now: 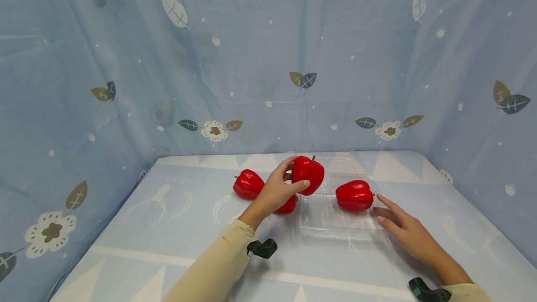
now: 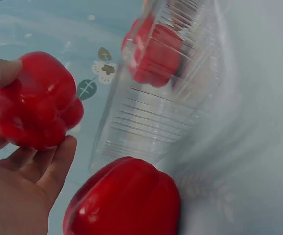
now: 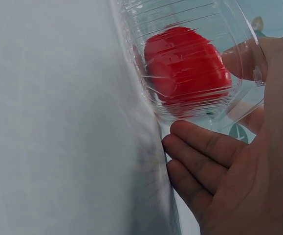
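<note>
The right hand, empty fingers parted, is just right of the clear container, one pepper sits inside it, two loose peppers lie on the desk to its left, the left hand, fingers curled, clasps a raised pepper by its left edge, and a lid lies behind.

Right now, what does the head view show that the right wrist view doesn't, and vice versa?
Head only: the left hand holding a red pepper, plus two more peppers, one partly hidden behind that hand.

Right wrist only: the palm of the right hand, and a pepper seen through the ridged wall of the clear container.

Both: the right hand, the container with its pepper, and leaf-print cloth.
</note>
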A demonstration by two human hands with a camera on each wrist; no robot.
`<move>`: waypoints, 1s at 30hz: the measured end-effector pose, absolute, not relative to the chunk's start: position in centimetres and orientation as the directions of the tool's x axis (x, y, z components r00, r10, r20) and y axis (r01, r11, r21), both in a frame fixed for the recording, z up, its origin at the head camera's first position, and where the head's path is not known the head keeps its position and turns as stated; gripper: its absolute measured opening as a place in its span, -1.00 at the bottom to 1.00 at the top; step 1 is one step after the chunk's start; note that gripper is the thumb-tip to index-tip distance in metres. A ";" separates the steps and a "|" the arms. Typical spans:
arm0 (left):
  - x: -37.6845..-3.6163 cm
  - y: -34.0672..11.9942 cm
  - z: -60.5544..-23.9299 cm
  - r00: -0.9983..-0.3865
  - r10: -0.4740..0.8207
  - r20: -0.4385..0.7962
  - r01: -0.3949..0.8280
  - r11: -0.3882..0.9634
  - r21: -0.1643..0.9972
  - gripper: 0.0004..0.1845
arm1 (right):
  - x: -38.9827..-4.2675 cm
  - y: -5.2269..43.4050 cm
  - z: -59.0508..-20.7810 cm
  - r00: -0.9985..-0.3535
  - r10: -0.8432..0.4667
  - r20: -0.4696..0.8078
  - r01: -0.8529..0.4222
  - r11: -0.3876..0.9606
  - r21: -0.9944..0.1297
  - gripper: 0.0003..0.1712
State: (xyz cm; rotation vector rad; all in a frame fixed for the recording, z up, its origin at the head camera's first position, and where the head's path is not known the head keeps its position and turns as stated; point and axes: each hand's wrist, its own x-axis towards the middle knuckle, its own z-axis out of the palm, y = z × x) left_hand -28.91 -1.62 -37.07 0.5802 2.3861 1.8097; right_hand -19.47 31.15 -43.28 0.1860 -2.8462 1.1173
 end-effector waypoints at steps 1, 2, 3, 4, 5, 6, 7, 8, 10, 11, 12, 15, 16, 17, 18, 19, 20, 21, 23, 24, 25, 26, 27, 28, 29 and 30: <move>-29.0 -1.6 -37.0 -0.926 0.345 0.153 0.242 0.231 0.942 -0.12 | -19.4 31.2 -43.3 -0.990 -0.085 0.115 -0.141 0.726 -0.673 -0.23; -29.1 -1.5 -37.0 -0.928 0.339 0.153 0.240 0.232 0.943 -0.12 | -19.4 31.2 -43.4 -0.990 -0.087 0.113 -0.141 0.726 -0.674 -0.23; -29.1 -1.4 -36.9 -0.930 0.334 0.152 0.239 0.235 0.942 -0.12 | -19.4 31.2 -43.4 -0.989 -0.088 0.116 -0.143 0.727 -0.672 -0.23; -29.2 -1.3 -36.8 -0.932 0.329 0.153 0.238 0.238 0.941 -0.12 | -19.5 31.3 -43.5 -0.989 -0.089 0.118 -0.145 0.726 -0.672 -0.23; -29.2 -1.3 -36.8 -0.933 0.325 0.153 0.239 0.243 0.940 -0.12 | -19.5 31.3 -43.5 -0.988 -0.091 0.123 -0.150 0.724 -0.673 -0.23; -29.3 -1.2 -36.7 -0.934 0.322 0.154 0.241 0.249 0.938 -0.12 | -19.5 31.3 -43.5 -0.988 -0.094 0.126 -0.154 0.722 -0.675 -0.24; -29.4 -1.2 -36.7 -0.934 0.322 0.152 0.240 0.254 0.937 -0.12 | -19.6 31.3 -43.6 -0.987 -0.094 0.129 -0.157 0.721 -0.674 -0.24; -29.4 -1.1 -36.7 -0.935 0.322 0.147 0.239 0.265 0.934 -0.12 | -19.6 31.3 -43.6 -0.986 -0.096 0.133 -0.162 0.722 -0.673 -0.24; -29.6 -1.0 -36.7 -0.936 0.324 0.136 0.234 0.285 0.929 -0.12 | -19.6 31.3 -43.6 -0.986 -0.097 0.137 -0.164 0.723 -0.671 -0.24; -29.6 -0.9 -36.7 -0.936 0.325 0.132 0.232 0.292 0.928 -0.11 | -19.6 31.3 -43.7 -0.986 -0.097 0.137 -0.165 0.724 -0.670 -0.25; -29.7 -0.9 -36.7 -0.937 0.327 0.127 0.229 0.298 0.927 -0.11 | -19.6 31.4 -43.7 -0.986 -0.096 0.137 -0.163 0.726 -0.668 -0.25; -29.9 -0.8 -36.7 -0.937 0.325 0.128 0.228 0.289 0.930 -0.11 | -19.5 31.3 -43.7 -0.987 -0.092 0.133 -0.158 0.728 -0.667 -0.25; -30.0 -0.8 -36.6 -0.937 0.322 0.131 0.229 0.288 0.930 -0.11 | -19.5 31.3 -43.6 -0.987 -0.091 0.131 -0.156 0.727 -0.668 -0.25; -30.0 -0.8 -36.6 -0.937 0.322 0.136 0.233 0.287 0.929 -0.12 | -19.5 31.3 -43.6 -0.987 -0.092 0.131 -0.156 0.726 -0.670 -0.25; -30.0 -0.8 -36.5 -0.936 0.323 0.140 0.238 0.290 0.927 -0.12 | -19.5 31.2 -43.6 -0.987 -0.090 0.131 -0.155 0.724 -0.672 -0.25; -30.1 -0.9 -36.5 -0.935 0.325 0.142 0.244 0.296 0.923 -0.13 | -19.5 31.2 -43.5 -0.988 -0.088 0.129 -0.153 0.722 -0.675 -0.25; -30.1 -0.9 -36.4 -0.934 0.328 0.143 0.248 0.307 0.919 -0.14 | -19.5 31.1 -43.5 -0.988 -0.084 0.131 -0.151 0.720 -0.677 -0.25; -30.1 -1.0 -36.4 -0.932 0.333 0.141 0.251 0.315 0.915 -0.15 | -19.5 31.1 -43.5 -0.988 -0.082 0.129 -0.149 0.719 -0.679 -0.25; -30.0 -1.0 -36.5 -0.928 0.349 0.129 0.254 0.339 0.906 -0.16 | -19.6 31.0 -43.4 -0.989 -0.079 0.128 -0.145 0.721 -0.677 -0.25; -30.0 -1.0 -36.5 -0.926 0.358 0.122 0.254 0.348 0.903 -0.17 | -19.6 31.0 -43.4 -0.989 -0.078 0.127 -0.144 0.722 -0.677 -0.24; -30.0 -1.0 -36.6 -0.924 0.365 0.115 0.252 0.354 0.901 -0.18 | -19.6 31.0 -43.4 -0.989 -0.079 0.127 -0.145 0.723 -0.675 -0.24; -30.0 -1.0 -36.7 -0.922 0.371 0.109 0.250 0.358 0.900 -0.19 | -19.6 31.0 -43.4 -0.988 -0.080 0.129 -0.146 0.726 -0.672 -0.25; -30.0 -1.0 -36.7 -0.921 0.376 0.104 0.249 0.361 0.899 -0.19 | -19.6 31.1 -43.4 -0.988 -0.083 0.130 -0.149 0.729 -0.668 -0.25; -30.0 -0.9 -36.8 -0.920 0.379 0.100 0.249 0.366 0.897 -0.19 | -19.6 31.1 -43.4 -0.988 -0.083 0.129 -0.148 0.733 -0.664 -0.25; -30.0 -0.8 -36.9 -0.919 0.382 0.098 0.249 0.370 0.895 -0.19 | -19.5 31.1 -43.4 -0.988 -0.084 0.128 -0.148 0.735 -0.662 -0.24; -30.0 -0.8 -36.9 -0.918 0.384 0.098 0.251 0.373 0.893 -0.19 | -19.5 31.2 -43.3 -0.988 -0.084 0.129 -0.149 0.737 -0.659 -0.24</move>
